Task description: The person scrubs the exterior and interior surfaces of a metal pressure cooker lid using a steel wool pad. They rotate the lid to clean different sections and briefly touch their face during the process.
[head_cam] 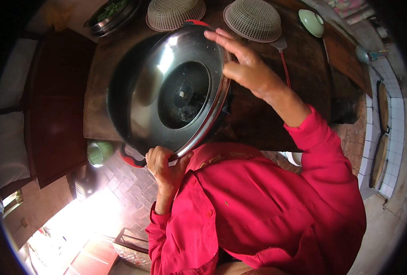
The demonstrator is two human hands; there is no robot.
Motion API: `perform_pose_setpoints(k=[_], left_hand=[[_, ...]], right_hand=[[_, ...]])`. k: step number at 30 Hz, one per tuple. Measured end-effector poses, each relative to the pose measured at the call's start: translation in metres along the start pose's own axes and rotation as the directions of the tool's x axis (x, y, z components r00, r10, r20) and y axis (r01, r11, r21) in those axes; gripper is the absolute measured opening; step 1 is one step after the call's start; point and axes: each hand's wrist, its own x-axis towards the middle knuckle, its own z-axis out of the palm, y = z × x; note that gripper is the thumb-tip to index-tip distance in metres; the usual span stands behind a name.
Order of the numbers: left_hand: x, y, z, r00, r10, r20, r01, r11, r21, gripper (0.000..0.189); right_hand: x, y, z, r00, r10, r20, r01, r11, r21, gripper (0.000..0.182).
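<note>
A large round lid with a metal rim and a dark round centre [148, 127] is tilted in front of me, its near edge raised over a wide dark pan [119, 86] on the wooden table. My left hand [164, 168] grips the lid's lower rim, thumb on one side and fingers on the other. My right hand [248, 67] lies against the lid's upper right edge, its fingers stretched over the surface. A red and black handle [133, 160] of the pan sticks out beside my left hand. The lid hides much of the pan's inside.
On the wooden table [275, 120] two upturned plastic baskets [176, 13] stand at the back, near a fly swatter with a red handle [285, 65] and a pale green bowl [310, 23]. A metal pot with green leaves [102, 25] is at the back left. A green bucket [99, 154] stands below the table's left corner.
</note>
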Motion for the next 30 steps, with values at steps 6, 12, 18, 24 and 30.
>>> perform_pose_setpoints(k=[6,12,18,24,30], left_hand=[[0.001,-0.001,-0.002,0.999,-0.009,0.045,0.010,1.000,-0.013,0.042],[-0.004,-0.012,-0.011,0.996,0.006,0.084,-0.004,1.000,-0.028,0.034],[-0.002,-0.033,-0.023,0.989,0.121,0.082,-0.126,0.990,0.064,0.036],[-0.011,-0.059,-0.024,0.986,0.144,0.082,-0.149,0.986,0.070,0.035],[0.020,-0.021,-0.043,0.986,0.156,0.061,-0.159,0.986,0.044,0.039]], right_hand=[[0.056,0.018,-0.023,0.991,0.103,-0.085,-0.112,0.987,-0.111,0.056],[0.066,0.026,-0.027,0.983,0.176,-0.049,-0.178,0.983,-0.044,0.047],[0.039,0.046,-0.025,0.993,0.013,-0.120,-0.026,0.994,-0.106,0.035],[0.027,0.051,-0.023,0.983,-0.106,-0.149,0.100,0.994,-0.046,0.031],[0.049,0.068,-0.047,0.996,0.051,-0.077,-0.056,0.996,-0.062,0.032]])
